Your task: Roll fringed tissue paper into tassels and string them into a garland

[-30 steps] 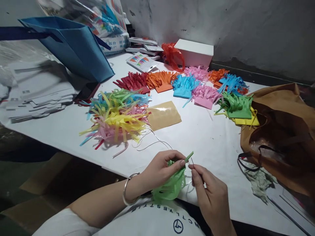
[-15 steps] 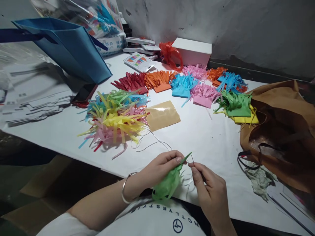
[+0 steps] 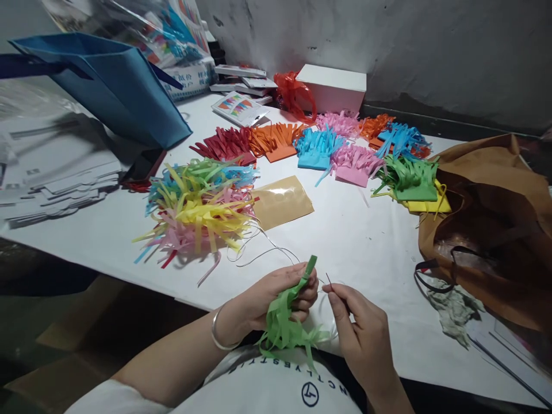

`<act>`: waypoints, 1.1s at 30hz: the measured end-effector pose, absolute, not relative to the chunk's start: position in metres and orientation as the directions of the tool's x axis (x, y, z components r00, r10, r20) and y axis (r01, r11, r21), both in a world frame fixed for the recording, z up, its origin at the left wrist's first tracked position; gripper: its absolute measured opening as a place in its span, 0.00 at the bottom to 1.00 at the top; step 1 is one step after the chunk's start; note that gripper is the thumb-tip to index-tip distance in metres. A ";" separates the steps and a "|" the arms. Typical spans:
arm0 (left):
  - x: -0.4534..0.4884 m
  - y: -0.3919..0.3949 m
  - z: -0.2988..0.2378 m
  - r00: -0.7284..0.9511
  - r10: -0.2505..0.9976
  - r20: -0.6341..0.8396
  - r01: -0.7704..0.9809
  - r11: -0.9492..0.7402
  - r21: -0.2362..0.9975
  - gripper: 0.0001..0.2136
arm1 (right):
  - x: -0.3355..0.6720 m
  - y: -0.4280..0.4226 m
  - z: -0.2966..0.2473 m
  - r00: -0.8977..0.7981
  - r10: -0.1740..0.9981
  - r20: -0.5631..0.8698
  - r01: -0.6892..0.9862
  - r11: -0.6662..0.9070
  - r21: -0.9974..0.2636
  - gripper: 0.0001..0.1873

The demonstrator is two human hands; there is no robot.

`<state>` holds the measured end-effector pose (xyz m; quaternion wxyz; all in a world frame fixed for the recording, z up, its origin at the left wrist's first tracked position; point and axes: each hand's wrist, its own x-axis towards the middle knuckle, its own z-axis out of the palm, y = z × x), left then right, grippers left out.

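Observation:
My left hand (image 3: 276,290) is closed on a green paper fringe (image 3: 287,310), whose folded strip sticks up past the fingertips while its cut strands hang down near my shirt. Close by on the right, my right hand (image 3: 360,322) pinches a thin needle (image 3: 329,280), tip up. White thread (image 3: 276,248) runs from the left hand back to a heap of multicoloured fringes (image 3: 202,207). Whether it passes through the green fringe is hidden by the fingers.
Fringe bundles in red (image 3: 228,144), orange (image 3: 278,141), blue (image 3: 319,149), pink (image 3: 353,167) and green (image 3: 411,178) lie across the table. A brown bag (image 3: 478,167) stands right; a blue bag (image 3: 107,86) and white card stacks (image 3: 56,167) are left. A tan envelope (image 3: 284,201) lies mid-table.
My left hand has turned the green fringe, so its strip now stands more upright and the strands spread lower. The right hand with the needle has shifted slightly left.

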<state>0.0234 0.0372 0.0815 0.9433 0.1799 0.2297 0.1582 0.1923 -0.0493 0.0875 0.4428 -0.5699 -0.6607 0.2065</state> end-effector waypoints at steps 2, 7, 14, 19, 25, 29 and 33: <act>0.023 0.036 0.082 0.839 0.395 -0.373 -0.212 0.870 0.445 0.18 | 0.191 -0.049 0.088 0.016 0.934 0.358 0.549 0.291 -0.784 0.10; 0.029 0.028 0.082 0.830 0.333 -0.447 -0.117 0.888 0.444 0.17 | 0.188 -0.048 0.089 0.166 0.946 0.279 0.459 0.176 -0.871 0.10; 0.031 0.021 0.077 0.660 0.683 -0.312 -0.042 0.449 0.893 0.18 | 0.189 -0.040 0.084 0.225 0.959 0.171 0.396 0.070 -0.915 0.10; 0.030 0.024 0.075 0.540 0.828 -0.151 0.016 0.170 0.985 0.10 | 0.186 -0.040 0.077 0.297 0.944 0.148 0.363 0.032 -0.931 0.09; 0.032 0.028 0.072 0.592 0.727 -0.347 -0.218 0.559 0.800 0.12 | 0.188 -0.046 0.080 0.186 0.963 0.195 0.413 0.103 -0.905 0.09; 0.031 0.027 0.071 0.573 0.750 -0.331 -0.217 0.528 0.821 0.12 | 0.187 -0.048 0.084 0.168 0.955 0.244 0.471 0.139 -0.871 0.10; 0.031 0.026 0.069 0.565 0.762 -0.316 -0.191 0.493 0.849 0.14 | 0.188 -0.049 0.085 0.184 0.953 0.241 0.482 0.127 -0.867 0.09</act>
